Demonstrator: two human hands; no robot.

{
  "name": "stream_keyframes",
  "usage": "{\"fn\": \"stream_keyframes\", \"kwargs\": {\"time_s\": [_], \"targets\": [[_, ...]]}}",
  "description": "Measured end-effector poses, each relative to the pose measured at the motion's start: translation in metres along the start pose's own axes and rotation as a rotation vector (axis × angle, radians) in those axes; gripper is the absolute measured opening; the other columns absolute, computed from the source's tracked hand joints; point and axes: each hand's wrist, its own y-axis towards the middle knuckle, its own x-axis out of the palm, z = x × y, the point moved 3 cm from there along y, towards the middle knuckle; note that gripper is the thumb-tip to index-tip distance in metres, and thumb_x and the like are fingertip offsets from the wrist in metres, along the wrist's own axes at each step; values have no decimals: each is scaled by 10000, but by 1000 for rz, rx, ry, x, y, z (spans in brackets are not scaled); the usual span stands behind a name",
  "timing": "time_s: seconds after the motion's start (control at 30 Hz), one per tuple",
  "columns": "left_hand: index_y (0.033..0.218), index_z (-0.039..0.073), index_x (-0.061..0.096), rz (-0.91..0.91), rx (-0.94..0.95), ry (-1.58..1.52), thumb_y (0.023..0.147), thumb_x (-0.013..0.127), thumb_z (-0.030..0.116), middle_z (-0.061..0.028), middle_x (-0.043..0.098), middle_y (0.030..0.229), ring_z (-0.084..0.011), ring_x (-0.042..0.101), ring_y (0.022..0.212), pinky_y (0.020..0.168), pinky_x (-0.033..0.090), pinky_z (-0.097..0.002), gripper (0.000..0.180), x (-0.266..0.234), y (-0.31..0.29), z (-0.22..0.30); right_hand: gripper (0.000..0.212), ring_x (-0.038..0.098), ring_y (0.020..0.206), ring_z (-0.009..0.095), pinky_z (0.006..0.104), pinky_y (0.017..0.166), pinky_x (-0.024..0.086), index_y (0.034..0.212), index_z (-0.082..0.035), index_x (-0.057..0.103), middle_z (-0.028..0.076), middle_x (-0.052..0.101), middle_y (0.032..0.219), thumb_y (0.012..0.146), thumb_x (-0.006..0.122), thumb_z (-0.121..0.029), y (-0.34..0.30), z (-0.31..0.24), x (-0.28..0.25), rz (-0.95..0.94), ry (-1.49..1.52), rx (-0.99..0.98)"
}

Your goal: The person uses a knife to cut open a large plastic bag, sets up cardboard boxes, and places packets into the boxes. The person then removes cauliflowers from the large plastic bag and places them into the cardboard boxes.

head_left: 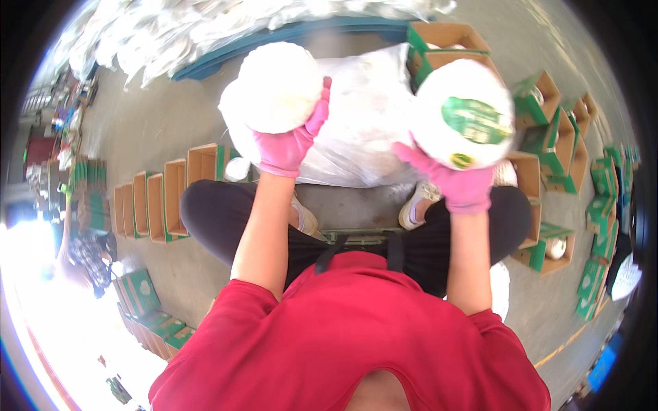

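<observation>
My left hand, in a pink glove, is closed round the side of a white round thing that looks like a trimmed coconut. A second white round shape shows partly behind it; whether my hand touches it I cannot tell. My right hand, also gloved in pink, cups from below a white round coconut with a green label on its front. Both are raised apart from each other in front of me. Between and beyond them lies a large whitish plastic sheet or bag, partly hidden.
Open green-and-brown cartons stand in a row at left; more cartons, some with white round things inside, are at right. Another carton is beyond my right hand. A blue pallet edge lies under many white wrapped things.
</observation>
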Motion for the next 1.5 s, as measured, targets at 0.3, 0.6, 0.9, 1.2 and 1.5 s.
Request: {"fn": "stream_keyframes", "kwargs": {"time_s": [0.3, 0.6, 0.9, 1.2, 1.5], "targets": [[1503, 87, 298, -126, -523, 249, 924, 579, 426, -180, 279, 1558, -389, 274, 1423, 1134, 314, -551, 727, 18, 92, -115, 992, 60, 1439, 506, 697, 1126, 191, 1553, -198, 148, 173, 54, 1610, 797, 701, -524, -197, -164, -146, 361, 683, -248], [1427, 129, 409, -88, -910, -178, 955, 532, 376, -168, 438, 1417, -368, 421, 1300, 999, 482, -450, 546, 26, 144, -305, 656, 561, 1241, 282, 479, 1003, 485, 1435, -161, 460, 67, 556, 1388, 920, 520, -563, -319, -71, -273, 736, 520, 385], [1484, 141, 353, 24, -715, 193, 907, 542, 541, -125, 323, 1527, -334, 365, 1371, 1049, 434, -489, 727, -3, 140, -281, 557, 678, 1010, 308, 528, 853, 558, 1171, -157, 639, 59, 710, 1094, 867, 571, -619, -189, 13, -331, -88, -4, 1747], [1489, 146, 357, 78, -619, 987, 867, 451, 683, -105, 406, 1503, -341, 431, 1348, 1102, 362, -548, 828, 3, 158, -326, 562, 688, 920, 231, 373, 823, 548, 1162, -68, 687, 118, 708, 1069, 766, 747, -462, -217, 70, -379, 558, -722, 1056], [1329, 24, 461, -819, -755, 1772, 663, 857, 407, -129, 579, 1267, -299, 593, 1138, 997, 480, -371, 864, -42, 171, -541, 1032, 381, 1307, 506, 560, 1018, 452, 1519, -310, 248, 89, 111, 1616, 670, 837, -316, -242, 59, -287, 494, -1267, 1260]]}}
